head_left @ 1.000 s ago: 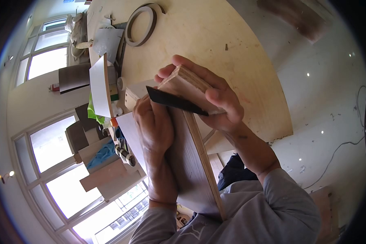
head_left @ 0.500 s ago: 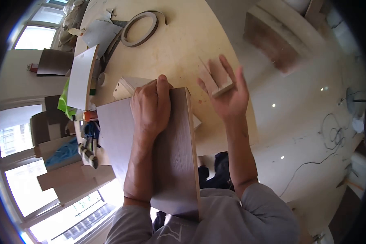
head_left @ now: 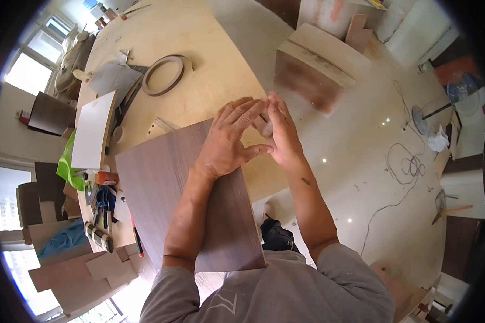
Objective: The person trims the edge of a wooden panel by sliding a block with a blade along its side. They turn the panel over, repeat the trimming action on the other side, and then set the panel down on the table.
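Observation:
My left hand is above the dark wood-grain panel, fingers stretched out and thumb apart, its fingertips meeting my right hand. In the gap between the hands part of a small wooden block shows, held in my right hand; the fingers hide most of it. The panel lies flat-side up under my left wrist and forearm, its near edge by my shirt.
On the pale workbench are a roll of edge banding, a white board, an orange-capped container and scissors. A dusty box and a cable are on the floor.
My left hand has let go of the panel's edge and moved to my right hand. The panel has tipped flatter, its broad face now upward. The view has shifted right.

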A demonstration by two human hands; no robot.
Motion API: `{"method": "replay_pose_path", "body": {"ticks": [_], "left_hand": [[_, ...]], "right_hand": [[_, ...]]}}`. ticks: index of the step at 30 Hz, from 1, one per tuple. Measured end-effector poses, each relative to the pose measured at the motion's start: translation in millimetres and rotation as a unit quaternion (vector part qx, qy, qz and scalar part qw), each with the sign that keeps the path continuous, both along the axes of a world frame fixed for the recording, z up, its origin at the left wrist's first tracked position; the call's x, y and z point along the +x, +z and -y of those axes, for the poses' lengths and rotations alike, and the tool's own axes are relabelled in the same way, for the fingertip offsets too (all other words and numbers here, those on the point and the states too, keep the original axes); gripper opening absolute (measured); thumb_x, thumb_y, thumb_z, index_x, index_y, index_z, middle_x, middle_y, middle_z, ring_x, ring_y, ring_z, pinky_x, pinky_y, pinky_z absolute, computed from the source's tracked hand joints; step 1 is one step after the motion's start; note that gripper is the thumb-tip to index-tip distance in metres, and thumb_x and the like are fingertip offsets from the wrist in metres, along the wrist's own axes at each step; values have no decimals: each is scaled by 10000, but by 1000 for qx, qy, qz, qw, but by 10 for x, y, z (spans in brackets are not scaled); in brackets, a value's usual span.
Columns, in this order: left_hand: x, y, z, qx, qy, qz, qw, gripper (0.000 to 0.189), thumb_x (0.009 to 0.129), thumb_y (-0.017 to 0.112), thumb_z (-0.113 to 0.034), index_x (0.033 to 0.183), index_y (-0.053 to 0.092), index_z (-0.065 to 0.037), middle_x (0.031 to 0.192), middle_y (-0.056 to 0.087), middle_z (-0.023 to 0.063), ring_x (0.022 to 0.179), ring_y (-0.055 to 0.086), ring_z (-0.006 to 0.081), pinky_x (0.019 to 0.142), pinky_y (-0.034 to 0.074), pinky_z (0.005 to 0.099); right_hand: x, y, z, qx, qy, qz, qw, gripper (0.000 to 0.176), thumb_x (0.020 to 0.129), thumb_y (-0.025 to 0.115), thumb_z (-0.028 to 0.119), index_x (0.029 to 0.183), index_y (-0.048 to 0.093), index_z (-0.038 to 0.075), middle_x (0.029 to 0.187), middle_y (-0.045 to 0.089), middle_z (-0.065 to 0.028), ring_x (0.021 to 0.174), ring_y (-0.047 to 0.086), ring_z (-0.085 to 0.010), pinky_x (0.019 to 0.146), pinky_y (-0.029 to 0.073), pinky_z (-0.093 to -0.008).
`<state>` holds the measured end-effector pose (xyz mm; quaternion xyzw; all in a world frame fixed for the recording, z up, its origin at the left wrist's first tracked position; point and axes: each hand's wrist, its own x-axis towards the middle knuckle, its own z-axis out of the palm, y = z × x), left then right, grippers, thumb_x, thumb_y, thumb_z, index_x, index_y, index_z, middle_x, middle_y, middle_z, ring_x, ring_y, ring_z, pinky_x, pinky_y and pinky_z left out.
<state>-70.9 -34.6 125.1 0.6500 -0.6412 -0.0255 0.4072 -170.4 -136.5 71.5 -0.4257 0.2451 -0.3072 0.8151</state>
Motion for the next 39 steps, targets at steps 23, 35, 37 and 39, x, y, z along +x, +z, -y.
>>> {"method": "replay_pose_path", "body": {"ticks": [23,35,37,39], "left_hand": [[290,-231,-1,-79,94,-384,915,369,970,590,-290,1057,629,67,914,675,69,854,610,142,832,480,297],[500,-285,-5,198,353,22,914,437,952,507,-367,733,701,-44,699,638,217,690,626,411,646,482,477],[483,-296,10,185,366,20,912,429,955,490,-346,748,702,-36,708,639,223,699,630,411,652,480,478],[442,-273,19,166,388,7,907,425,959,465,-323,761,702,-30,712,639,230,702,630,414,660,477,480]], "right_hand": [[181,353,175,-451,62,-32,890,718,935,601,409,1472,309,31,1273,530,-170,1147,535,-253,967,422,-323],[774,-428,137,3,175,333,927,706,995,291,568,1403,380,-1,1230,589,-176,1140,574,-244,956,465,-366],[850,-499,123,33,191,330,924,724,984,293,588,1393,394,-1,1206,598,-152,1115,586,-226,941,475,-359],[860,-545,104,48,198,332,921,696,980,329,579,1363,436,8,1178,608,-125,1080,594,-202,929,482,-345]]}}
